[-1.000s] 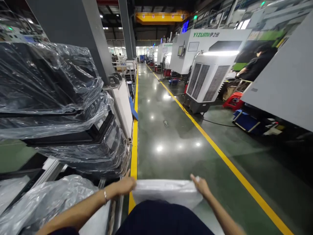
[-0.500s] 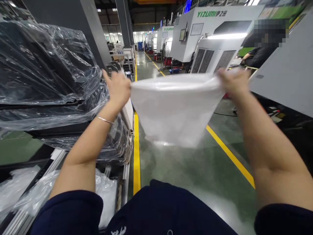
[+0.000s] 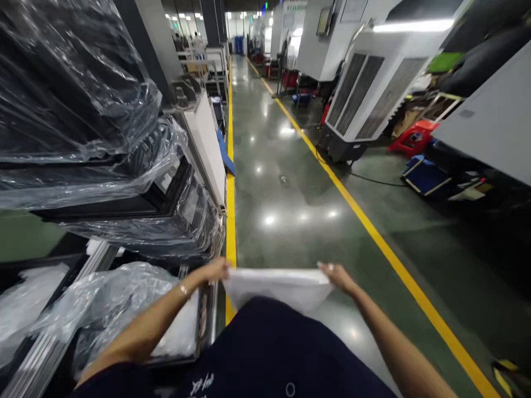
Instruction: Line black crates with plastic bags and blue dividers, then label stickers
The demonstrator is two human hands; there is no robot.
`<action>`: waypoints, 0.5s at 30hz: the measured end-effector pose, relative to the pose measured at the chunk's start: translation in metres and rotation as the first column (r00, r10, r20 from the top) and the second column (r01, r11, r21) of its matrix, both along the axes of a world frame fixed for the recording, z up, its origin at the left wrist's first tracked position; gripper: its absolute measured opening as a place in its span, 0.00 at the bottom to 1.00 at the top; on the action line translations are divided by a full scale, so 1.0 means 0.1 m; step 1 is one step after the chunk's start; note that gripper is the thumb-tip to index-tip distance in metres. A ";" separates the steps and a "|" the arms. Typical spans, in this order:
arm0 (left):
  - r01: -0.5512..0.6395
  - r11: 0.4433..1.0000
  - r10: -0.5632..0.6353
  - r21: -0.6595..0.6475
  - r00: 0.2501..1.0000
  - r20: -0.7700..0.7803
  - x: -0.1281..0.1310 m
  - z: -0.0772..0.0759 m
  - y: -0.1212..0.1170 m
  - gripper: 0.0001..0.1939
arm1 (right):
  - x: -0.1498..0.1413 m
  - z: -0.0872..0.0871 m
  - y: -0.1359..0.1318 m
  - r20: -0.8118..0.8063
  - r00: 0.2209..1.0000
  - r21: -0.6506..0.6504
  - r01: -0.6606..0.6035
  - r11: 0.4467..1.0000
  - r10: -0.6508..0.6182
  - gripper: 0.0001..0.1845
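Note:
A thin white plastic bag [image 3: 277, 281] is stretched low in front of my body, its upper edge pulled nearly straight. My left hand [image 3: 218, 269] pinches one top corner, and my right hand [image 3: 337, 275] grips the opposite corner. The lower part of the bag is hidden behind my dark shirt. Just left of my left forearm, crumpled clear plastic film [image 3: 120, 293] lies over a dark tray with white bags in it.
Dark parts wrapped in clear film [image 3: 83, 105] are stacked at left. Yellow lines [image 3: 365, 221] border the floor aisle. At right stand a white air cooler [image 3: 377, 83], a trailing cable [image 3: 377, 179], a red stool [image 3: 415, 137] and large machines.
Both my hands have come down and closer to my body, bringing the bag from chest height to low before me. The view has tilted downward.

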State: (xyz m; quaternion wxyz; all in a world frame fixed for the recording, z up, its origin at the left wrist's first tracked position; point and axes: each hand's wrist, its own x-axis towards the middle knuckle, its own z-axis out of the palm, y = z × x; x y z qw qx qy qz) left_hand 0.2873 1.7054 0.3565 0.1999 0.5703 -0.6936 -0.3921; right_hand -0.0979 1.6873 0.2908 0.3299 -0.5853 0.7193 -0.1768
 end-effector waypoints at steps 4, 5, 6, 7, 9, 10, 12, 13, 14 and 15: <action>-0.088 0.995 0.091 0.048 0.994 -0.063 0.32 0.09 -0.63 0.18 | -0.28 0.20 -0.64 0.118 0.988 -0.192 0.126 0.973 -0.104 0.34; -0.130 0.990 0.136 0.049 0.979 -0.151 0.35 0.16 -0.75 0.18 | -0.35 0.29 -0.78 0.170 0.975 -0.269 0.185 0.945 -0.142 0.33; -0.168 0.984 0.179 0.066 0.946 -0.271 0.35 0.25 -0.84 0.19 | -0.40 0.39 -0.88 0.227 0.957 -0.331 0.249 0.910 -0.179 0.32; -0.194 0.976 0.216 0.096 0.887 -0.407 0.33 0.34 -0.90 0.20 | -0.45 0.49 -0.94 0.281 0.935 -0.372 0.316 0.873 -0.219 0.31; -0.206 0.966 0.258 0.156 0.719 -0.645 0.21 0.54 -0.96 0.23 | -0.52 0.64 -0.99 0.361 0.886 -0.401 0.430 0.809 -0.293 0.29; -0.205 0.965 0.258 0.162 0.646 -0.718 0.14 0.63 -0.96 0.23 | -0.55 0.69 -0.98 0.388 0.862 -0.407 0.478 0.779 -0.326 0.28; -0.231 0.965 0.232 0.121 0.547 -0.804 -0.04 0.77 -0.97 0.22 | -0.62 0.77 -0.94 0.417 0.830 -0.413 0.536 0.736 -0.371 0.26; -0.253 0.964 0.204 0.077 0.524 -0.827 -0.14 0.83 -0.97 0.21 | -0.66 0.81 -0.91 0.404 0.828 -0.419 0.545 0.727 -0.388 0.26; -0.266 0.964 0.165 0.025 0.521 -0.838 -0.24 0.88 -0.98 0.20 | -0.69 0.87 -0.88 0.361 0.834 -0.447 0.547 0.708 -0.417 0.25; -0.264 0.964 0.118 -0.033 0.535 -0.837 -0.34 0.92 -0.99 0.19 | -0.71 0.94 -0.85 0.304 0.837 -0.509 0.546 0.665 -0.455 0.25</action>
